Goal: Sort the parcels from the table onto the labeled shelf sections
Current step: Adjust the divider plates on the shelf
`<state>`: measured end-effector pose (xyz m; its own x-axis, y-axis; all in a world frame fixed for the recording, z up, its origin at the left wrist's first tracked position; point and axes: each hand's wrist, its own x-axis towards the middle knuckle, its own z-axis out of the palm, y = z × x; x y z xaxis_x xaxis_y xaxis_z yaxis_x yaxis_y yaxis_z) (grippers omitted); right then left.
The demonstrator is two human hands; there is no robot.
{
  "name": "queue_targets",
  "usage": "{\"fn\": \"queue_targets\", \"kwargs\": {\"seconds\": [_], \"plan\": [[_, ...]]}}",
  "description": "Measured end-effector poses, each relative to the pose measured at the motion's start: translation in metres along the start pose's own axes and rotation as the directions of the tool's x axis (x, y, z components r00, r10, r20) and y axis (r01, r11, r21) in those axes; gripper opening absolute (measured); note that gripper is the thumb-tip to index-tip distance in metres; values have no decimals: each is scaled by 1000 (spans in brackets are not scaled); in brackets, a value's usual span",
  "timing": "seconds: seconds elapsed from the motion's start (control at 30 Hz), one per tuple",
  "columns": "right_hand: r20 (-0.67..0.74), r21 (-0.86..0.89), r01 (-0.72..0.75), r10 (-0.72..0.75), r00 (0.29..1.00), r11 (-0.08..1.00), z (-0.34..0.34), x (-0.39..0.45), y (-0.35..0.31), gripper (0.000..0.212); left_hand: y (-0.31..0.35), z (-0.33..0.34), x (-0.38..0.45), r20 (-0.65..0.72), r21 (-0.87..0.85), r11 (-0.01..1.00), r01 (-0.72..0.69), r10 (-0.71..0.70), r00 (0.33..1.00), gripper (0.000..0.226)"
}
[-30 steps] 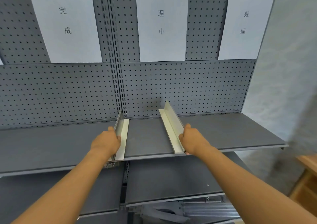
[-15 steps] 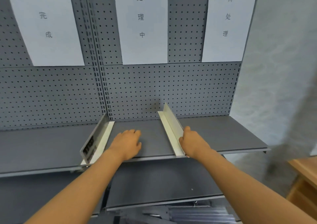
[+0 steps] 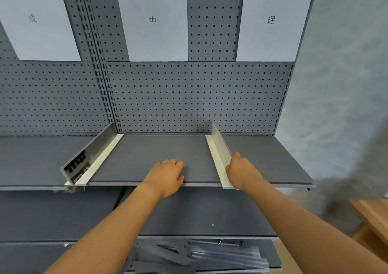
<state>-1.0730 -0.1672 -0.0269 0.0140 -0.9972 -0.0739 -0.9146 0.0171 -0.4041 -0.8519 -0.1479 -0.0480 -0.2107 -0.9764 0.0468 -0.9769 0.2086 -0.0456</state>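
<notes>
A grey metal shelf [image 3: 159,158] runs across the view, split by two L-shaped metal dividers. My right hand [image 3: 242,172] grips the front end of the right divider [image 3: 218,152]. Palm down on the middle section, near its front edge, lies my left hand [image 3: 167,176] with nothing in it. The left divider [image 3: 92,158] leans outward to the left, apart from both hands. Three white paper labels hang on the pegboard: left label [image 3: 39,19], middle label [image 3: 156,19], right label [image 3: 270,19]. No parcels are in view.
A lower grey shelf [image 3: 199,213] sits under the top one, with loose metal parts [image 3: 199,255] beneath it. A wooden table corner [image 3: 375,217] shows at the right edge. A grey wall [image 3: 340,85] bounds the shelving on the right.
My left hand let go of the left divider and moved right onto the middle shelf section. The left divider tipped outward to the left. The view shifted right and closer.
</notes>
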Motion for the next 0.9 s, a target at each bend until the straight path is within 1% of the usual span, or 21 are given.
{"fn": "queue_targets", "kwargs": {"seconds": [0.23, 0.43, 0.6, 0.73, 0.83, 0.9], "plan": [[-12, 1, -14, 14, 1000, 1000, 7, 15, 3, 26, -6, 4, 8, 28, -15, 1000, -9, 9, 1000, 41], [-8, -25, -50, 49, 999, 998, 15, 19, -2, 26, -16, 4, 18, 10, 11, 999, -31, 31, 999, 38], [27, -28, -65, 66, 997, 997, 15, 24, -9, 31, -20, 0, 22, -50, 98, 992, -82, 87, 995, 38], [73, -82, -59, 65, 995, 995, 13, 26, -14, 39, -22, -5, 23, -98, 173, 981, -90, 108, 989, 34], [86, -139, -49, 61, 994, 989, 12, 24, -17, 49, -22, -9, 24, -137, 211, 973, -95, 126, 983, 30], [88, -135, -39, 51, 995, 990, 11, 25, -16, 49, -22, -10, 24, -167, 227, 969, -100, 140, 976, 27]]}}
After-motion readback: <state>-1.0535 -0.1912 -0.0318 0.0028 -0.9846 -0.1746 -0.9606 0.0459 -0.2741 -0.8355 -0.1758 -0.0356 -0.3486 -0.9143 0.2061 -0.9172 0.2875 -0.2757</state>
